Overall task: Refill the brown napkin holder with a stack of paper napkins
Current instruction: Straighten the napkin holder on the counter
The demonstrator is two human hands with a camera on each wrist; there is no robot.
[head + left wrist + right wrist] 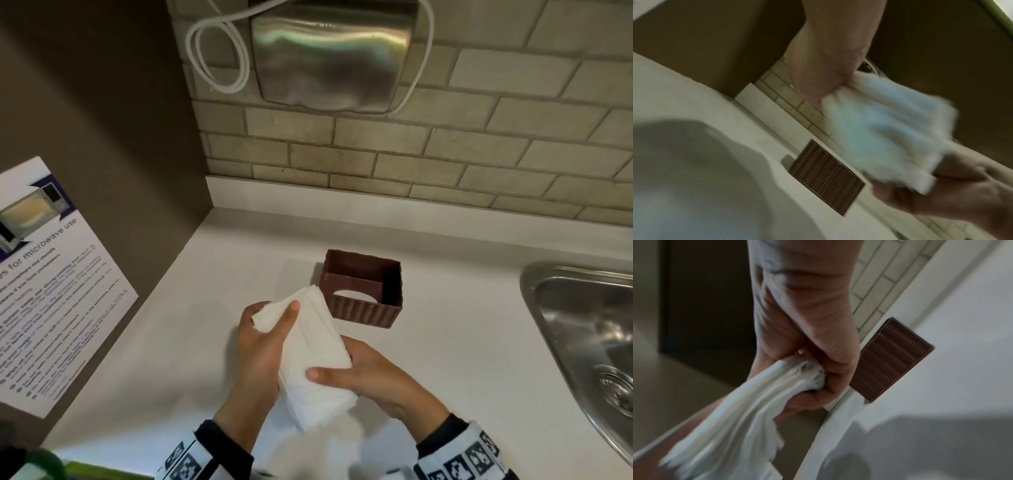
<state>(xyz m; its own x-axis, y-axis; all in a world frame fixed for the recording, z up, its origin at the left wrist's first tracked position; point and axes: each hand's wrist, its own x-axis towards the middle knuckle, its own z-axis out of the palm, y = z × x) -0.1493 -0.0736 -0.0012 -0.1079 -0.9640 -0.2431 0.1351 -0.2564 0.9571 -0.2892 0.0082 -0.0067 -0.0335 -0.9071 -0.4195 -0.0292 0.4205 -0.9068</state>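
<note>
Two hands grip the napkins [310, 346] above the tabletop [445, 342]: left hand [260, 346] curled round the far end, right hand [373, 377] round the near end. The holder [363, 291] stands just beyond, open-topped.

Paper, ribbed plastic and brushed metal on a smooth white desk

The napkins [317, 356] are looking like soft, matt white paper, their edges fraying a little. The holder [363, 289] is showing brown, matt, finely ribbed walls that look like plastic. The desk [445, 342] is lying smooth and white with a faint sheen. The sink [582, 329] is gleaming as brushed steel, the dispenser [330, 58] as glossy metal, against rough beige tiles [479, 144].
</note>
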